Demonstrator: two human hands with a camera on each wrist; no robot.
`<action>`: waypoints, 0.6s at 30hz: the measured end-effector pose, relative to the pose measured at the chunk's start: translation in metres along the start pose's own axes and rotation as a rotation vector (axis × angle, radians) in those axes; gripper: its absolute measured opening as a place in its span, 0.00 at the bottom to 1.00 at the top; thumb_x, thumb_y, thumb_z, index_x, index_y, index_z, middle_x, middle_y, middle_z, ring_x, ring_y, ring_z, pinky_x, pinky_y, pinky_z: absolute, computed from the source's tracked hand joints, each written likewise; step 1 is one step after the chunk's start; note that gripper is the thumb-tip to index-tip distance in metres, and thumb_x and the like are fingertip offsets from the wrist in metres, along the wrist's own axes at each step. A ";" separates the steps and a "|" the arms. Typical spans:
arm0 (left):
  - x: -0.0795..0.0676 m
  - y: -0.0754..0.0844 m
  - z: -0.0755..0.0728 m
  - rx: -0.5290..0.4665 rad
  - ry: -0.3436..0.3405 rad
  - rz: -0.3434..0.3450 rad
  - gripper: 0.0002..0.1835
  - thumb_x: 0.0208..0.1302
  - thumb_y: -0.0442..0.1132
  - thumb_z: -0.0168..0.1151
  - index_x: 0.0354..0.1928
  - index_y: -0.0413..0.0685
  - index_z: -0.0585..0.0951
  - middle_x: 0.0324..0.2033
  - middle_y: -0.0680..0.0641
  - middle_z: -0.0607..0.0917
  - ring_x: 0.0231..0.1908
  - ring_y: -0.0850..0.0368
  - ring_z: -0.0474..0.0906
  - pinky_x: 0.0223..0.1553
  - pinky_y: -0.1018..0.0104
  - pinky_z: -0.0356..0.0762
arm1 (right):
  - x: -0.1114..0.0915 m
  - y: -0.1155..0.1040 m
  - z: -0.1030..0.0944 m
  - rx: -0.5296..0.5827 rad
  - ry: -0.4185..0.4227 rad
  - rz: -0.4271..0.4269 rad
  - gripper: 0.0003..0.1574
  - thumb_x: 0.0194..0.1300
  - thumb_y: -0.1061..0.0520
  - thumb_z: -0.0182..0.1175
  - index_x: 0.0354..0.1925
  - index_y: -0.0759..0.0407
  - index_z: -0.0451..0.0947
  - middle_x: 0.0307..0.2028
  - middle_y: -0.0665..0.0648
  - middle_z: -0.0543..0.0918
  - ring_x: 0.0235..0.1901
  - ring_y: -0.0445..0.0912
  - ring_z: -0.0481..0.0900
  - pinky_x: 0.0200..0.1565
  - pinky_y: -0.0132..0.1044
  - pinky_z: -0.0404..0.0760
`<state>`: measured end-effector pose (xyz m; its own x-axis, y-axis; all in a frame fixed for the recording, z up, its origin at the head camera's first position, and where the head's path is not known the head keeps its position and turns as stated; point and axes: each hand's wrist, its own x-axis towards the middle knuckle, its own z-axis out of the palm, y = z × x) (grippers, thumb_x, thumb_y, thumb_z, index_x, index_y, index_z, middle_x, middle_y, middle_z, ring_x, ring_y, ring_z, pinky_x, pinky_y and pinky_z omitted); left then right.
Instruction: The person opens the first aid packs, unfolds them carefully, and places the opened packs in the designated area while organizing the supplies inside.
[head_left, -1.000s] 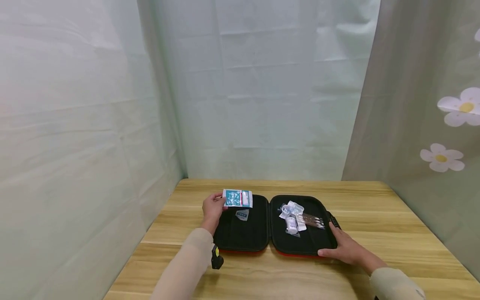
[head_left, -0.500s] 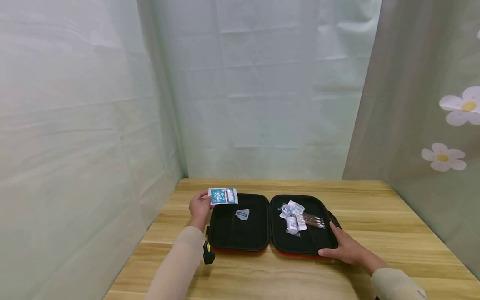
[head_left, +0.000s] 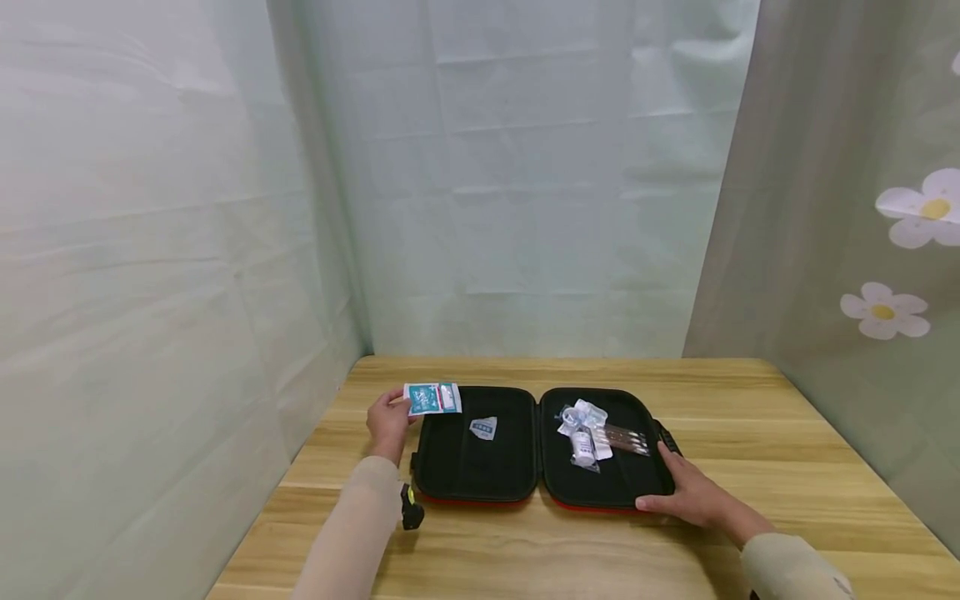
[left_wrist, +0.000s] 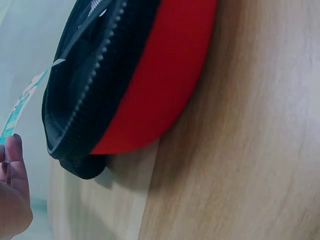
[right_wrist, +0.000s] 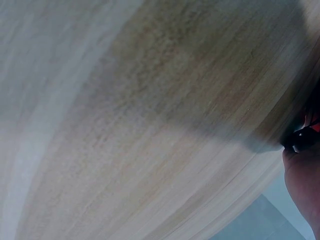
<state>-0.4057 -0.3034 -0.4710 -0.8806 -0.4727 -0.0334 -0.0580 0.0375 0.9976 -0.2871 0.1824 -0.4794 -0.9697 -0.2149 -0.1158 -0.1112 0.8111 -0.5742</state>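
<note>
packet [head_left: 433, 398] is the thing to watch here, the teal and white one. it's up above the far left corner of the case [head_left: 502, 475], on the side toward the tabletop's far left corner. left hand [head_left: 388, 427] has it pinched by its left end, so most of it sticks out free to the right. in the left wrist view it's seen nearly edge-on, and i can't tell if its tip brushes the case rim.

right hand [head_left: 697, 498] is spread fairly wide around the case's near right corner, thumb along the near edge, fingers up by the handle [head_left: 667, 439]. can't tell how hard it's pressing. the case lies unfolded on the tabletop [head_left: 540, 558], closer to the far edge, with a small pale sachet [head_left: 483, 428] in its left half, and a bagged white roll [head_left: 582, 448] plus a pack of swabs [head_left: 624, 440] in the right.

tips imo: a light pinch is plenty, since a flat wrapper like that probably bends if squeezed. lift clear of the rim so the loose end doesn't snag, and go easy with the right hand, just enough to stop the case sliding without tipping that half.
</note>
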 end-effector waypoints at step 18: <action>0.001 -0.005 0.009 0.112 -0.020 0.024 0.15 0.66 0.29 0.60 0.53 0.31 0.80 0.40 0.32 0.84 0.30 0.42 0.84 0.39 0.55 0.83 | 0.001 -0.001 0.000 -0.009 0.000 0.013 0.76 0.54 0.32 0.70 0.75 0.73 0.40 0.69 0.84 0.49 0.67 0.78 0.51 0.62 0.73 0.55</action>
<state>-0.4103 -0.2955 -0.4764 -0.8916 -0.4527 -0.0116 -0.0877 0.1475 0.9852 -0.2878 0.1812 -0.4790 -0.9711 -0.2044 -0.1234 -0.1005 0.8188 -0.5652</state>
